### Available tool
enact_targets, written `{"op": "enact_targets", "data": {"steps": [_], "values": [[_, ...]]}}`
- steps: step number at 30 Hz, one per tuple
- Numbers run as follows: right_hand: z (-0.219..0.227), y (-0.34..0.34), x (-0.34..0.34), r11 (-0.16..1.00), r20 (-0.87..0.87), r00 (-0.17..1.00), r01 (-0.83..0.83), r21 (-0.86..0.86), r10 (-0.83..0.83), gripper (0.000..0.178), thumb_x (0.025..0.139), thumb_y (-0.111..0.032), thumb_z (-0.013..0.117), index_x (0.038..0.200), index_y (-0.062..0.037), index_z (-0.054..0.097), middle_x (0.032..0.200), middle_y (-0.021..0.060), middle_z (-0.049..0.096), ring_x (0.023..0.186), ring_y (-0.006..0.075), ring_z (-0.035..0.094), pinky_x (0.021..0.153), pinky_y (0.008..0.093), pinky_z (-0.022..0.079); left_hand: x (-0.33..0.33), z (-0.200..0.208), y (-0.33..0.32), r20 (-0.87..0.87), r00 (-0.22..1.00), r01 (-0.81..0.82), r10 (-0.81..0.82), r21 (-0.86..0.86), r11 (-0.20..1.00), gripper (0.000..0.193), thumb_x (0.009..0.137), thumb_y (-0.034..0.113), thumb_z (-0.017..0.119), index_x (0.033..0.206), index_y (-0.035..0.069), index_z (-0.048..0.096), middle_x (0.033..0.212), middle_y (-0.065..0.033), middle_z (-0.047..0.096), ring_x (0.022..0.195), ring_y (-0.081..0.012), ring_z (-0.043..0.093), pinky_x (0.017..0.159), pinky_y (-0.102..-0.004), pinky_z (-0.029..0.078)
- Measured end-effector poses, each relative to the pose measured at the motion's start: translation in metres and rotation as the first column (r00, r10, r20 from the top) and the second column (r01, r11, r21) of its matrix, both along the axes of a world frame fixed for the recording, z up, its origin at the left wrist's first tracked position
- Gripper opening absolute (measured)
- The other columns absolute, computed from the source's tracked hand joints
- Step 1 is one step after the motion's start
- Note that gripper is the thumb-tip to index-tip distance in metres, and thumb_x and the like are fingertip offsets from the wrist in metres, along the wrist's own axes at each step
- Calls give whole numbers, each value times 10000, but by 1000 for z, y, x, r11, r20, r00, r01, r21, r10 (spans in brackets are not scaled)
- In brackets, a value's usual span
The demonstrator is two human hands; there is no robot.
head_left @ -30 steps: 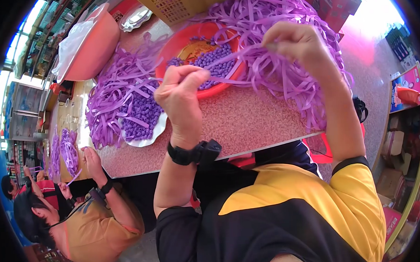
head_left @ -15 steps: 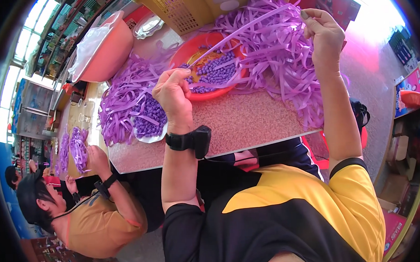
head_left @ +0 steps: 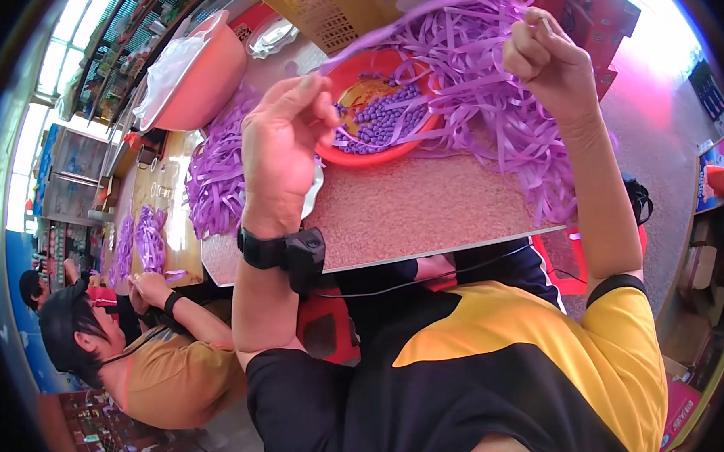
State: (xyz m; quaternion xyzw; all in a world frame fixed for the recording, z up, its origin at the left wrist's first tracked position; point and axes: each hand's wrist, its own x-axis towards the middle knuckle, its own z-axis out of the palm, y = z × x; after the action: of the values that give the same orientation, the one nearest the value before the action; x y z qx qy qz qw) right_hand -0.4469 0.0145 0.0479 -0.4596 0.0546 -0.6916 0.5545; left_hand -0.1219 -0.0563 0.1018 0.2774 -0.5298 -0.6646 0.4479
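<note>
"While that ribbon (head_left: 433, 9) hangs aloft in the head view, how far along would you call things?"

"Well short of finished, I'd judge. One ribbon is off the desk (head_left: 442, 198), but a big right heap (head_left: 485, 91) and a left heap (head_left: 219, 180) flank the red bowl (head_left: 375, 156), which has plenty of purple beads (head_left: 385, 116) in it."

"Anything done?"

"Tidy bundles (head_left: 151, 239) lie farther left, near a co-worker (head_left: 178, 363). Close by the hands, I can't make out a completed piece."

"And those hands?"

"Well apart. The right hand (head_left: 557, 64) is curled in a pinch, seemingly on the ribbon's right end. The left hand (head_left: 280, 157) is loosely curled, thumb raised; whether it grips anything I can't tell."

"So where does the ribbon lie?"

"In an arc between them, past the bowl's far side, before the yellow crate (head_left: 304, 18). Its left end blurs out just beside the left thumb."
</note>
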Motion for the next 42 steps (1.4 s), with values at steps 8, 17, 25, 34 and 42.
{"op": "enact_targets", "data": {"steps": [8, 17, 25, 34, 42], "values": [[-1, 5, 37, 837, -552, 806, 443, 321, -214, 322, 894, 38, 482, 1150, 34, 677, 571, -24, 447, 471, 87, 463, 502, 226, 469, -7, 31, -13, 256, 964, 113, -76, -131, 985, 169, 885, 37, 612, 1021, -41, 676, 741, -43, 625, 572, -94, 574, 473, -211, 395], [-2, 7, 41, 820, -522, 804, 487, 301, -286, 269, 920, 30, 485, 1118, 46, 665, 626, -9, 483, 510, 85, 471, 501, 225, 410, -29, 37, 17, 413, 856, 341, -312, 4, 940, 206, 914, 60, 579, 1059, -48, 678, 791, -45, 644, 617, -88, 576, 510, -211, 428], [-12, 0, 46, 828, -542, 813, 446, 340, -215, 178, 947, -40, 564, 1061, 47, 670, 604, -15, 476, 498, 83, 424, 510, 239, 399, 55, 82, -174, 519, 802, 96, 295, -600, 794, 218, 916, 96, 639, 1096, -3, 711, 900, -70, 704, 734, -105, 660, 638, -226, 528], [-8, 8, 54, 813, -634, 733, 512, 277, -246, 160, 926, -46, 600, 1030, 31, 696, 621, -21, 503, 525, 65, 452, 516, 231, 399, 77, 32, -163, 673, 378, 110, 636, -715, 691, 251, 788, 97, 733, 1025, 17, 750, 938, -74, 737, 832, -153, 675, 780, -279, 529], [-17, 5, 58, 849, -648, 738, 454, 271, -188, 156, 924, -79, 633, 1019, 21, 705, 655, -27, 544, 541, 47, 465, 524, 212, 416, 4, -53, -86, 846, 423, 516, 325, -520, 681, 196, 676, 70, 744, 861, 11, 761, 791, -160, 722, 726, -249, 712, 700, -346, 547]]}}
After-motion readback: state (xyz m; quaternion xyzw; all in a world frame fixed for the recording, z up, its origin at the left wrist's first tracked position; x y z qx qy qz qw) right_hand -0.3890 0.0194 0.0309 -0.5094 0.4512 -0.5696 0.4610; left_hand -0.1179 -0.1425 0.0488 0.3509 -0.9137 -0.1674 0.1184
